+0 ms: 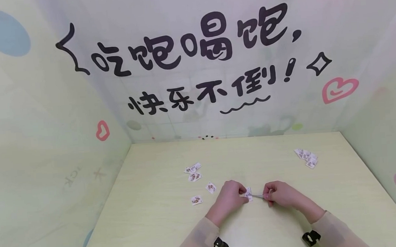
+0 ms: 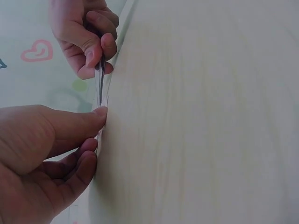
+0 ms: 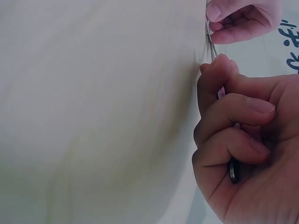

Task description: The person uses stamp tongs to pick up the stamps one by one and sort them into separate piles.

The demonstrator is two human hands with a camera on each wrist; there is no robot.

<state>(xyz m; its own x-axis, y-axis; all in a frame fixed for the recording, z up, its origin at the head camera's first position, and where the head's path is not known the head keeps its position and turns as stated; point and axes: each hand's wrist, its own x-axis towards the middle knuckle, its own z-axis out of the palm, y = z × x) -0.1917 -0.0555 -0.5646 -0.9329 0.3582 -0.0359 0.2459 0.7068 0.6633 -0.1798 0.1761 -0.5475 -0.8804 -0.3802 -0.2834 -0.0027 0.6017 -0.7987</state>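
Note:
In the head view my left hand [image 1: 231,194] pinches a small white printed card [image 1: 248,190] at its edge. My right hand [image 1: 281,193] grips slim metal tweezers [image 1: 257,196], whose tips touch the card. Seen from the left wrist, the left hand's [image 2: 51,154] thumb and fingertips hold the card nearly edge-on, and the tweezers [image 2: 100,84] reach down to it from the right hand [image 2: 88,39]. In the right wrist view the right hand's [image 3: 243,135] fingers curl round the tweezers; much of their length is hidden in the palm.
Left of the hands several small printed cards [image 1: 196,200] lie scattered on the pale wooden table [image 1: 150,226]. Toward the right back is an overlapping row of similar cards [image 1: 306,157]. Printed walls [image 1: 184,128] enclose the table at the back and both sides.

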